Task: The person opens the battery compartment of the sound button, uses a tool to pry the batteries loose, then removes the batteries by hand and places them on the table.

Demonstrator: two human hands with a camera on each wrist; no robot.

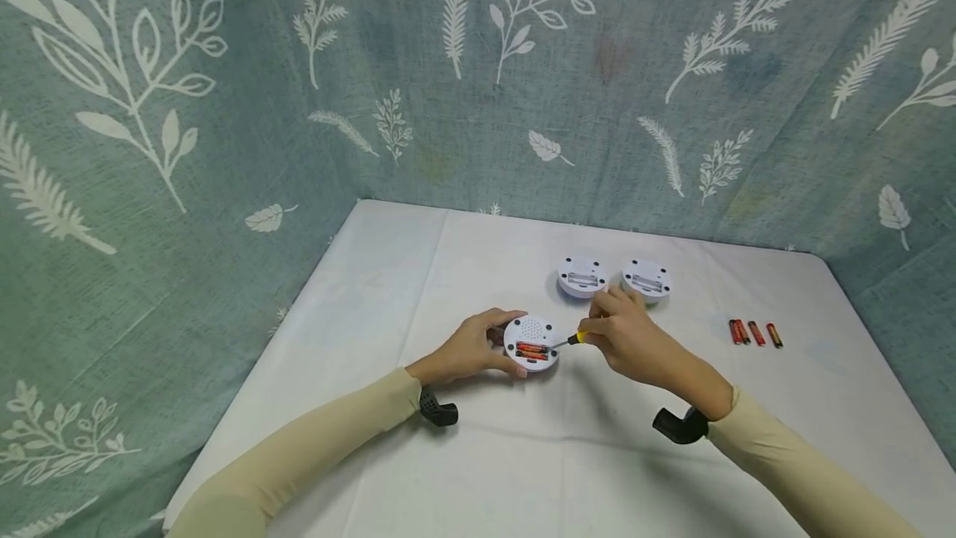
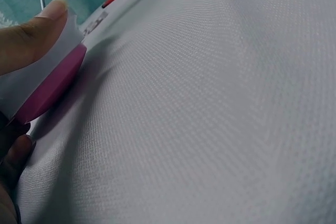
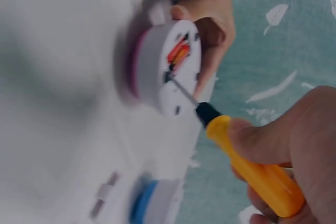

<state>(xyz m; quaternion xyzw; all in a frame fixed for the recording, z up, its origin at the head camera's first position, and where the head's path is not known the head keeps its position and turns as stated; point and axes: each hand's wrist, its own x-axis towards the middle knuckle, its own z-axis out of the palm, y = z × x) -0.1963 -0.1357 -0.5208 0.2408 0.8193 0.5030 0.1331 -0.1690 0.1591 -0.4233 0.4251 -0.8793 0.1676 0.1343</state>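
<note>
My left hand (image 1: 470, 347) grips a round white device (image 1: 533, 329) by its rim, thumb at the near side. Its speaker holes and open battery compartment face up, and two red batteries (image 1: 532, 350) lie in it. A pink base (image 2: 55, 85) shows beneath the device in the left wrist view. In my right hand (image 1: 635, 339) is a screwdriver (image 3: 257, 174) with a yellow handle, held by curled fingers. Its metal shaft (image 3: 184, 92) points at the device's face beside the batteries; whether the tip touches is hard to tell.
Two similar round devices, one at the back middle (image 1: 575, 288) and one to its right (image 1: 646, 289), show compartments without batteries. Several loose red batteries (image 1: 757, 333) lie at the right of the white-covered table (image 1: 418, 488). A patterned green curtain (image 1: 463, 139) hangs behind.
</note>
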